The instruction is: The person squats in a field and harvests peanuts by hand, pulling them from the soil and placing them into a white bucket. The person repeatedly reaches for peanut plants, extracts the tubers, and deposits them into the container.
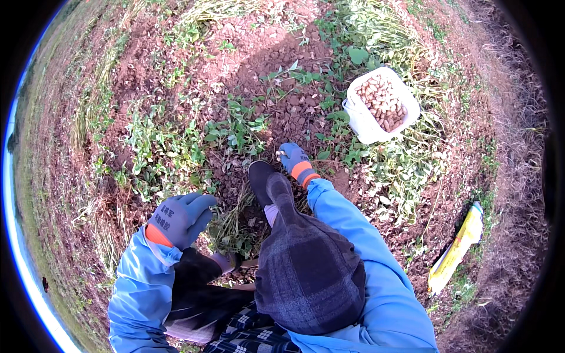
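My right hand (296,163), in a blue-grey glove with an orange cuff band, is low over the soil just right of my dark shoe (259,175). Its fingers are curled closed, and a small pale thing like a peanut (280,154) shows at their tips. My left hand (183,216), gloved the same way, is held palm down beside pulled plants (232,229). Those fingers reach out, slightly bent, with nothing visible in them; the palm is hidden. Up and right of my right hand stands a white bucket (366,126) with many peanuts (382,101) in it.
My bent knee (312,276) in dark plaid cloth rises between my arms. Flattened plant stalks (406,194) lie around and below the bucket. A yellow sack (456,253) lies at the right. Green weeds (159,141) and reddish soil (253,59) spread ahead.
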Demonstrator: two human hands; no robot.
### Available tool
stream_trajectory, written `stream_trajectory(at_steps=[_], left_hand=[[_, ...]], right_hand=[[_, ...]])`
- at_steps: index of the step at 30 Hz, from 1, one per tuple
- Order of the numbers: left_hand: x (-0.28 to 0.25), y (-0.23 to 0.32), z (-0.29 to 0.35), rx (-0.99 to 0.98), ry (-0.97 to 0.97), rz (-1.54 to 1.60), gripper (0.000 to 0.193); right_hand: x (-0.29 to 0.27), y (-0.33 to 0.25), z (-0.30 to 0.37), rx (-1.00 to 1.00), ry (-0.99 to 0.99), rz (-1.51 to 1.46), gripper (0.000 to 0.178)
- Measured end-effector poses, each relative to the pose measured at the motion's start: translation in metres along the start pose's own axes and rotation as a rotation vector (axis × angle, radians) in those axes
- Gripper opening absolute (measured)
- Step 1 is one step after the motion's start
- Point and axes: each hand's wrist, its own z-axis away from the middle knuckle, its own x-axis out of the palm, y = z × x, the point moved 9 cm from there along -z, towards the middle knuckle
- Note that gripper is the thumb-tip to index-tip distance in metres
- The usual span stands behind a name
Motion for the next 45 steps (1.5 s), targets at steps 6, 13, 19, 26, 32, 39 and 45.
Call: stream_trajectory(at_steps=[6, 13, 19, 26, 32, 39, 45], left_hand=[[0.001, -0.004, 0.003, -0.024, 0.002, 0.005, 0.026], [-0.002, 0.002, 0.0, 0.038, 0.059, -0.02, 0.02], [0.0, -0.002, 0.002, 0.02, 0.046, -0.019, 0.02], [-0.002, 0.0, 0.002, 0.024, 0.063, -0.023, 0.021], [-0.002, -0.002, 0.003, 0.013, 0.058, -0.026, 0.021], [0.0, 0.001, 0.0, 0.026, 0.032, 0.003, 0.024], [0.002, -0.002, 0.003, -0.008, 0.006, -0.002, 0.025]], right_hand=[[0.007, -0.015, 0.0, -0.083, -0.092, -0.042, 0.024], [0.015, -0.015, -0.009, -0.057, -0.138, 0.075, 0.036], [0.021, -0.037, -0.009, -0.043, -0.289, 0.285, 0.044], [0.013, -0.041, -0.008, -0.039, -0.327, 0.369, 0.04], [-0.011, -0.035, 0.009, 0.081, -0.272, 0.28, 0.035], [-0.009, 0.009, 0.035, 0.115, -0.124, -0.321, 0.021], [0.0, 0.002, 0.058, 0.282, -0.105, -1.051, 0.018]])
